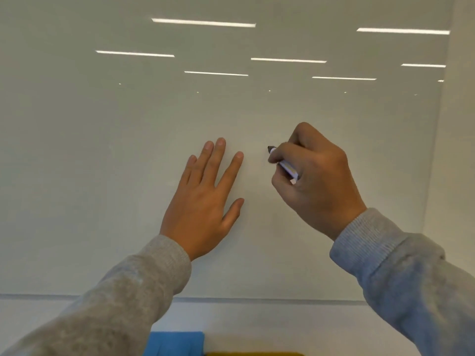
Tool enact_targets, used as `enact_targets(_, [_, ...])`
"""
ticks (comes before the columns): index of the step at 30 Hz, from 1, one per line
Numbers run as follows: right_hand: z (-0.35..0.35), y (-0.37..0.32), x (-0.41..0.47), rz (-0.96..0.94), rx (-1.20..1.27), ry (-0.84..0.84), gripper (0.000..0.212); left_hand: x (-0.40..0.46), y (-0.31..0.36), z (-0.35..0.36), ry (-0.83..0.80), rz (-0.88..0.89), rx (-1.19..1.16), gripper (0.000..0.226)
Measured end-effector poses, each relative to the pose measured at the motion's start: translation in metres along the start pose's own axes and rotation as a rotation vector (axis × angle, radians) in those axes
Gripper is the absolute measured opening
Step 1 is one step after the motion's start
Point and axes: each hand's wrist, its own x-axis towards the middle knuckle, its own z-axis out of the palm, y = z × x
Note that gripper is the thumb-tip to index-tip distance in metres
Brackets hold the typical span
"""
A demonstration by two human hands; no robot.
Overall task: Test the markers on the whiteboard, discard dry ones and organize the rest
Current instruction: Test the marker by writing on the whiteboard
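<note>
Hands in grey sleeves reach to a whiteboard (231, 111): the left hand (205, 199) lies flat with fingers spread on its middle, the right hand (316, 176) grips a marker (285, 164), dark tip at the board.

whiteboard (128, 150): glossy pale grey-white, streaked with bright white light reflections
marker (287, 167): white barrel, black tip
sleeves (123, 299): heathered light grey
blue item (177, 343): plain mid-blue
yellow item (254, 353): mustard

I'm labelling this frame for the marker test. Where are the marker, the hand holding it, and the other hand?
marker (288, 168): head view, white barrel below the dark tip.
right hand (317, 181): head view, back of hand.
left hand (203, 204): head view, back of hand.
</note>
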Motion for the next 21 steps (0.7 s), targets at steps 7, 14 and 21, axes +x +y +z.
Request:
enact_targets(7, [0.005, 0.008, 0.005, 0.022, 0.087, -0.082, 0.009, 0.000, 0.000, 0.004, 0.019, -0.002, 0.051, 0.074])
enact_targets(14, [0.003, 0.007, 0.012, 0.000, 0.042, -0.054, 0.010, -0.002, -0.001, 0.004, 0.022, 0.011, 0.046, 0.075])
enact_targets(21, [-0.006, 0.018, 0.011, 0.004, 0.039, -0.011, 0.008, -0.004, -0.002, 0.000, 0.009, 0.036, 0.047, 0.075])
